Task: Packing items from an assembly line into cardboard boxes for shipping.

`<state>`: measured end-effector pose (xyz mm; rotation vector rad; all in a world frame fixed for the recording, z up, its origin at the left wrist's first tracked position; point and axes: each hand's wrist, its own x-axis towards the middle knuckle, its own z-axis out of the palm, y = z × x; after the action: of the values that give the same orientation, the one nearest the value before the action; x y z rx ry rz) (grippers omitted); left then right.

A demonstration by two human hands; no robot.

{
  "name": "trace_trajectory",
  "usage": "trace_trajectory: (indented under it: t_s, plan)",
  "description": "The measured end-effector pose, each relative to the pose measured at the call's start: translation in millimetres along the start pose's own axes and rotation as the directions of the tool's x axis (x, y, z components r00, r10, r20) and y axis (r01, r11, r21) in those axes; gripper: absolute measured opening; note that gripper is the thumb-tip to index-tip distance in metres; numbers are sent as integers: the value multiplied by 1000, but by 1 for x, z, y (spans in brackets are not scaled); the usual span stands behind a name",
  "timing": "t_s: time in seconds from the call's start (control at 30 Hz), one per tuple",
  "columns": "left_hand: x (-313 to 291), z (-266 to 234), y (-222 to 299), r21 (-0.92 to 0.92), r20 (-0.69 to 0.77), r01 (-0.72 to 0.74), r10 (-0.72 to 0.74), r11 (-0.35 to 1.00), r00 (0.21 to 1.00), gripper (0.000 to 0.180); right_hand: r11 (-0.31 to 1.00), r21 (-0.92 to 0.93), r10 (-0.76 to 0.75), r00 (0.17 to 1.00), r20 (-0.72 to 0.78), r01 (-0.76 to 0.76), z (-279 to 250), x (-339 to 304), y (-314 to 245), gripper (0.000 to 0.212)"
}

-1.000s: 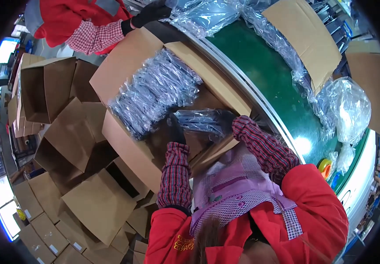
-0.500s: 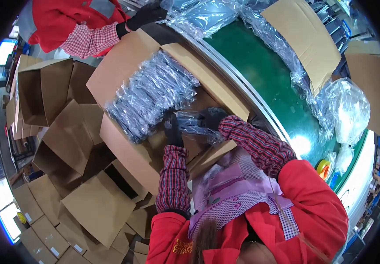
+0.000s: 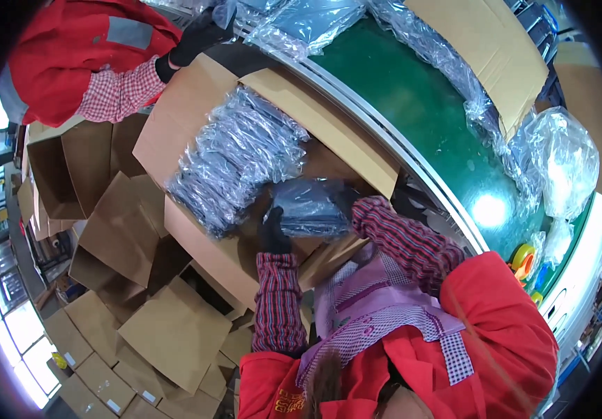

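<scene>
My left hand [image 3: 273, 228] and my right hand [image 3: 345, 198], both in dark gloves, are closed on opposite ends of a dark flat item in a clear plastic bag [image 3: 310, 209]. Its broad side faces up. The bag is inside the near part of an open cardboard box [image 3: 336, 115], though whether it touches the bottom I cannot tell. Beyond my left hand, a tightly packed row of similar bagged items [image 3: 234, 164] fills the far part of the box. My right fingertips are partly hidden.
A green-topped bench [image 3: 412, 91] with a metal edge runs along the right, bearing plastic wrapping [image 3: 566, 160] and a tape roll [image 3: 523, 260]. Open cartons [image 3: 123, 223] crowd the left. At the upper left, a co-worker's gloved hand [image 3: 203, 35] holds plastic by the bench.
The bagged item has tipped from nearly edge-on to broad side up between my hands. The co-worker's arm has shifted left, and the whole view has swung slightly.
</scene>
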<state>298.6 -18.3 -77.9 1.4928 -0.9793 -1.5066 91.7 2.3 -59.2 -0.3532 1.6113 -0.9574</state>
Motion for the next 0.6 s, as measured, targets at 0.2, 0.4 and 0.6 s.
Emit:
trace_trajectory:
  t_s: [0.2, 0.4, 0.6]
  plan:
    - [-57, -1, 55, -387, 102, 168, -139, 906, 985, 61, 868, 475, 230, 964, -130, -143, -4, -35, 12, 40]
    - [-65, -64, 25, -360, 297, 221, -114, 906, 948, 68, 772, 636, -107, 987, 119, 7, -16, -44, 7, 52]
    - [-41, -47, 47, -411, 322, 120, 21, 904, 947, 67, 676, 717, -341, 935, 98, 171, -7, -25, -41, 49]
